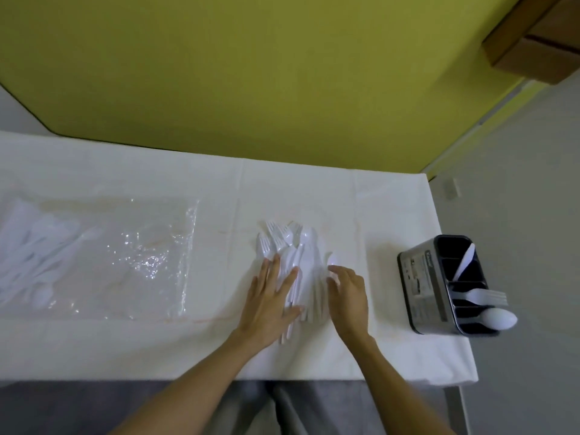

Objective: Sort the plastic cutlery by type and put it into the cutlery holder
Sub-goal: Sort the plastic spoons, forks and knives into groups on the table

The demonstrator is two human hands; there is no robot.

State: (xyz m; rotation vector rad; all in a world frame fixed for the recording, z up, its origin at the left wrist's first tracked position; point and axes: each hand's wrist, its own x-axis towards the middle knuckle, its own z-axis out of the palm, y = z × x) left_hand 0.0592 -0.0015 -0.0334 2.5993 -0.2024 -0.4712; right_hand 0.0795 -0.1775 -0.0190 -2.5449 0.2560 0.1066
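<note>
A pile of white plastic cutlery (293, 246), forks and spoons mixed, lies in the middle of the white-covered table (314, 189). My left hand (270, 296) rests flat on the pile's left side with straight, spread fingers. My right hand (348, 293) touches the pile's right edge, fingers bent slightly down onto the pieces. At the table's right end stands a dark, metal-sided cutlery holder (420, 290). In its compartments are a knife (466, 260), a fork (486, 296) and a spoon (497, 318).
A clear plastic bag (131, 259) lies flat on the table's left part, with more white cutlery (34, 265) in its left end. A yellow-green wall runs behind the table. The table's right edge drops to a grey floor just past the holder.
</note>
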